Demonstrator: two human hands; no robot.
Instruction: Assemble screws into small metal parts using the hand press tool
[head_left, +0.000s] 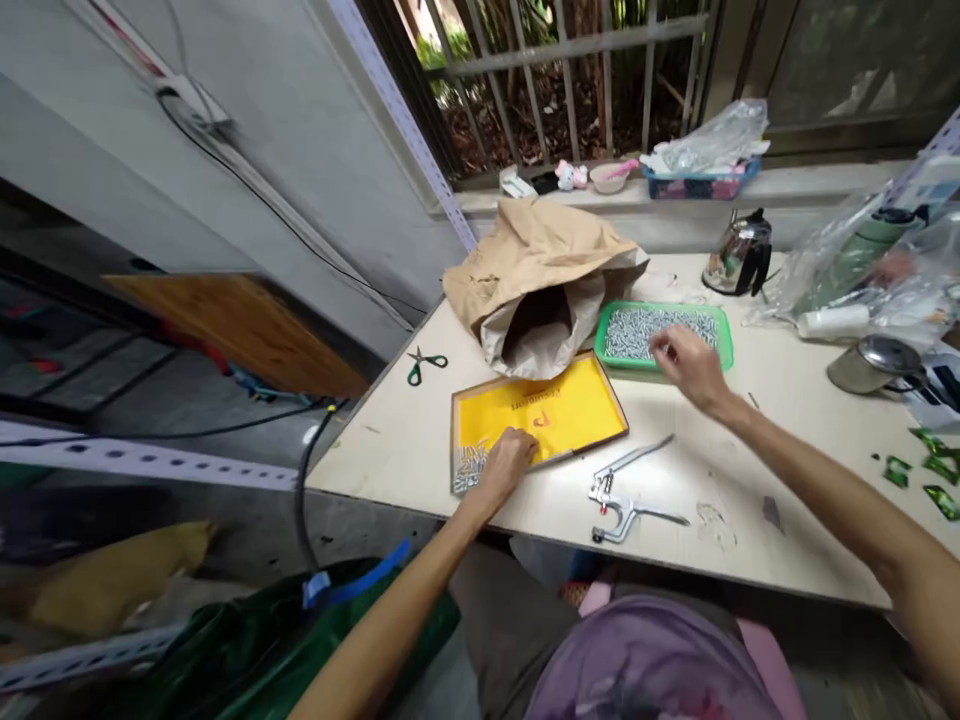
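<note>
My left hand (510, 460) rests low over the shallow yellow-lined tray (577, 425), its fingers curled together. Beside it, small silvery metal pieces (469, 465) lie heaped in the tray's near left corner. Above the green plastic tray (727, 345), which is spread with many small metal pieces (626, 333), hovers my right hand (688, 366). Its fingertips are pinched together. Whatever either hand may hold is too small or hidden to make out. On the tabletop between my arms lies a metal hand press plier (619, 505).
A large brown paper bag (540, 240) lies behind the yellow tray, mouth towards me. Green-handled scissors (426, 366) lie left. A glass kettle (739, 252), a metal mug (874, 365), plastic bags (825, 275) and green shiny pieces (896, 470) occupy the right side.
</note>
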